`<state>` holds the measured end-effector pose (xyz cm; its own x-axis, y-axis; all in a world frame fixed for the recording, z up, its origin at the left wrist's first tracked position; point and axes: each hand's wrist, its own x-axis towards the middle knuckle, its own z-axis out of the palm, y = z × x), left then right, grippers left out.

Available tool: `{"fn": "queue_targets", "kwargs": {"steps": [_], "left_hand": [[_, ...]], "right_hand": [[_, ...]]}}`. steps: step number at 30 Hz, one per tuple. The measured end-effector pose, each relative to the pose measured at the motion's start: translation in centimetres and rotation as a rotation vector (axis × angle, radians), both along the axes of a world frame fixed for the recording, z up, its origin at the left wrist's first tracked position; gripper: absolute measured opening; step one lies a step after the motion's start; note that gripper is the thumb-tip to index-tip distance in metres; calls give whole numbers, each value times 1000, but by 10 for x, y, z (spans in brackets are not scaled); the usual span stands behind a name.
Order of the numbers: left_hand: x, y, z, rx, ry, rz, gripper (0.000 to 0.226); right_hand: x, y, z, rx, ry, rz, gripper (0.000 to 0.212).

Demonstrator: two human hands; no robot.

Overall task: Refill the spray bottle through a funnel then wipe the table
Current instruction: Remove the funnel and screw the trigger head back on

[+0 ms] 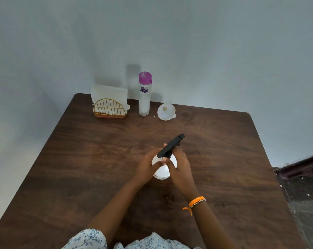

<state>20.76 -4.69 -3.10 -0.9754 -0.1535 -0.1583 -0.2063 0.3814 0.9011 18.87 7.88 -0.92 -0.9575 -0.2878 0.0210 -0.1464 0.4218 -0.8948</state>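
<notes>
Head view, looking down on a dark wood-grain counter (98,168) set against a pale wall; a white spray bottle (162,172) with a black trigger head (171,145) stands upright near the middle of the counter, its nozzle pointing away and to the right; the left hand (148,165) wraps the bottle's left side, fingers curled round the white body with the thumb across its front; the right hand (180,165) grips the bottle on the right, fingers curled about the neck just beneath the black trigger head; an orange wristband (197,202) circles the right wrist; at the far edge of the counter, well apart from the bottle, stand three items in a row; on the left, a gold wire napkin holder (109,109) holding white paper napkins (109,93) upright; in the middle, a tall clear water bottle (144,97) with a purple cap (145,78), upright, its lower part appearing white; on the right, just beside that bottle but not touching it, a white funnel (166,111) lying on the counter with its wide mouth turned up toward the camera; floral-print fabric (91,239) of the person's clothing shows at the lower edge
</notes>
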Motion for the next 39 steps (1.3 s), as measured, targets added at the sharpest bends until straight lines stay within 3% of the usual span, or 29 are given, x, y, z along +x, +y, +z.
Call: {"fn": "queue_targets", "kwargs": {"steps": [8, 12, 17, 22, 26, 29, 34, 39], "left_hand": [[-19, -20, 15, 45, -126, -361, 40], [-13, -15, 6, 89, -139, -300, 43], [-3, -1, -4, -6, -64, -185, 47], [2, 7, -11, -58, -10, -92, 43], [3, 15, -21, -94, 57, 9, 36], [4, 20, -20, -157, 39, 77, 34], [4, 27, -11, -40, -20, 118, 39], [4, 14, -7, -59, -23, -59, 44]], "right_hand": [[-22, 15, -3, 69, -68, 311, 37], [-15, 11, -8, 60, -47, 203, 23], [-4, 4, -18, 95, 122, 10, 47], [6, -6, -24, 186, 225, -178, 44], [8, -18, -24, 245, 197, -291, 50], [6, -17, -20, 237, 174, -293, 56], [4, -7, -15, 76, 104, -234, 50], [-1, 10, -10, 62, 82, -6, 31]]}}
